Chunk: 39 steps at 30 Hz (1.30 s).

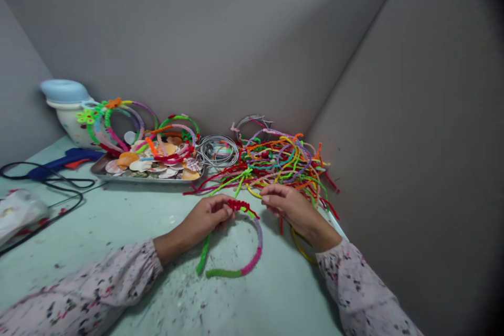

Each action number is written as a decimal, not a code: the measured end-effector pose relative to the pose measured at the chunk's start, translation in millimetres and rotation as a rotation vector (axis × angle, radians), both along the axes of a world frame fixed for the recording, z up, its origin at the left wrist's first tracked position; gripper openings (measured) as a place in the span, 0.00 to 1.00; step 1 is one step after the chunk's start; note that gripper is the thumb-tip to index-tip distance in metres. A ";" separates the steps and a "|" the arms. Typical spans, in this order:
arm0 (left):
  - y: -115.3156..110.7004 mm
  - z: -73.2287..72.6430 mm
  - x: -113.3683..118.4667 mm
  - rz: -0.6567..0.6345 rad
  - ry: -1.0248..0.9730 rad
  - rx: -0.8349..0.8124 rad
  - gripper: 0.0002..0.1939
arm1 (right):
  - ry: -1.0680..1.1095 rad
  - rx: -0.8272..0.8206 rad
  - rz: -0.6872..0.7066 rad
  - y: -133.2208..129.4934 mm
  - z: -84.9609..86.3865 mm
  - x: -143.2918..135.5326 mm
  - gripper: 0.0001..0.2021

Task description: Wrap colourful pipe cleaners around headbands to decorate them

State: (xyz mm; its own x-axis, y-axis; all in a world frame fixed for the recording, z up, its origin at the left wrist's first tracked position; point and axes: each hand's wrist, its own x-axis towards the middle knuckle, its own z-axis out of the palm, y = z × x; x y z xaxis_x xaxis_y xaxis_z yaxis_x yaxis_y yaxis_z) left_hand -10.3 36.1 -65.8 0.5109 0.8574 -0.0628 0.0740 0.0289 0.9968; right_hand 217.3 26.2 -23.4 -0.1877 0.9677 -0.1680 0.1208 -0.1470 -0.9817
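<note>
Hoop (259,241) is over the table (165,294), its red coil (239,205) pinched by the left hand (208,215). The right hand (293,210) curls at a yellow strand (253,192); whether it grips, I cannot tell. Behind are a shell tray (151,180) and heaped pipe cleaners (281,161).

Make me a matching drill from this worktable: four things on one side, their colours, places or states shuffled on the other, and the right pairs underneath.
Column one
1. Glue gun
2. Left hand
3. Fuzzy wires
4. Jar lid

Column two
A. Heaped beyond the right hand
B. Pale blue, toward the back left of the table
C. Fingers on the red part of a ring
D. Dark blue, left of the metal tray

Right pairs: 1-D, 2-C, 3-A, 4-B
</note>
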 end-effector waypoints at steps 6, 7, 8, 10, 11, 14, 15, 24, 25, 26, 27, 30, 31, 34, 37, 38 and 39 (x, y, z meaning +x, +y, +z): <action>2.1 -6.2 -1.0 0.022 -0.081 -0.022 0.13 | -0.771 0.477 0.298 -41.8 17.4 -40.4 0.08; 3.0 -8.7 -1.3 0.022 -0.096 -0.031 0.13 | -0.864 0.516 0.291 -46.8 13.7 -48.3 0.08; 4.0 -11.3 -1.7 0.024 -0.109 -0.035 0.13 | -0.956 0.542 0.290 -50.3 8.6 -55.5 0.07; 5.6 -15.2 -2.4 0.047 -0.107 -0.022 0.13 | -1.101 0.612 0.286 -53.2 -3.1 -66.6 0.06; 6.1 -16.3 -2.7 0.055 -0.100 -0.014 0.12 | -1.151 0.637 0.269 -52.9 -9.0 -70.3 0.06; 6.2 -16.2 -2.8 0.068 -0.074 -0.019 0.12 | -1.215 0.704 0.239 -49.4 -24.2 -75.9 0.07; 6.0 -15.6 -2.6 0.069 -0.071 -0.028 0.12 | -1.224 0.724 0.225 -48.0 -28.7 -76.8 0.07; 7.0 -16.9 -2.8 0.090 -0.146 -0.051 0.15 | -1.130 0.805 0.194 -41.5 -42.4 -77.6 0.06; 7.2 -17.0 -3.1 0.091 -0.150 -0.050 0.14 | -1.093 0.771 0.170 -40.5 -38.3 -75.0 0.06; 7.2 -17.0 -3.4 0.091 -0.151 -0.047 0.14 | -1.039 0.732 0.138 -39.1 -33.7 -71.9 0.06; 7.2 -16.7 -3.7 0.091 -0.149 -0.041 0.14 | -0.970 0.692 0.123 -37.5 -29.0 -68.4 0.06; 6.4 -14.3 -4.1 0.087 -0.129 -0.023 0.11 | -0.819 0.594 0.027 -32.4 -18.3 -59.1 0.07; 6.0 -13.2 -4.1 0.088 -0.122 -0.019 0.10 | -0.797 0.577 -0.001 -31.0 -16.5 -57.3 0.07; 4.3 -9.5 -3.5 0.099 -0.107 -0.015 0.09 | -0.784 0.579 -0.038 -29.1 -15.9 -57.0 0.07; 2.5 -6.2 -2.3 0.111 -0.095 -0.015 0.09 | -0.814 0.652 -0.035 -28.5 -17.5 -60.9 0.07; 2.0 -5.3 -1.9 0.115 -0.090 -0.016 0.09 | -0.835 0.681 -0.034 -28.1 -17.7 -62.3 0.07; 1.6 -4.5 -1.6 0.118 -0.084 -0.015 0.09 | -0.862 0.709 -0.032 -27.5 -17.6 -63.6 0.07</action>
State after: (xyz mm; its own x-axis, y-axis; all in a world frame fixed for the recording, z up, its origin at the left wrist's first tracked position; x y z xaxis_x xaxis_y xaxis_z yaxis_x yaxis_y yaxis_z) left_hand -11.9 37.7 -70.4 0.4103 0.9112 -0.0375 -0.0149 0.0478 0.9987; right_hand 153.7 -1.3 -41.0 -0.2477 0.8985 0.3624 0.8080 0.3979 -0.4344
